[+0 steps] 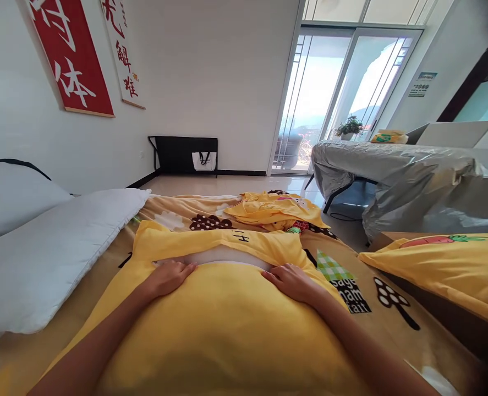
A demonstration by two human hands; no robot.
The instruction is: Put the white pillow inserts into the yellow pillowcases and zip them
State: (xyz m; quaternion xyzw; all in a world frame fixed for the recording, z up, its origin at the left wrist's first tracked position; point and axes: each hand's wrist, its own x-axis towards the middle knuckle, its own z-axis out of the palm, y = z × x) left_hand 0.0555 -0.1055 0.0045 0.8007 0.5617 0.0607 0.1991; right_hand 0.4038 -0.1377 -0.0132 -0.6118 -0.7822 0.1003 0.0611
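Observation:
A yellow pillowcase point(227, 324) lies before me on the bed, bulging around a white pillow point(223, 255). A strip of that pillow shows through the wide opening, below a yellow flap with dark lettering. My left hand point(170, 278) is closed on the opening's edge at its left end, thumb on top pointing inward. At the right end, my right hand point(290, 280) grips the same edge in a matching way. The other fingertips of both hands are partly hidden by the cloth.
White pillows point(62, 242) lie on the left. A crumpled yellow cloth point(277, 209) rests on the patterned bedsheet point(392, 324) ahead. To the right, a yellow carrot-print pillowcase point(445, 264) lies over a cardboard box, near a plastic-covered table point(392, 159).

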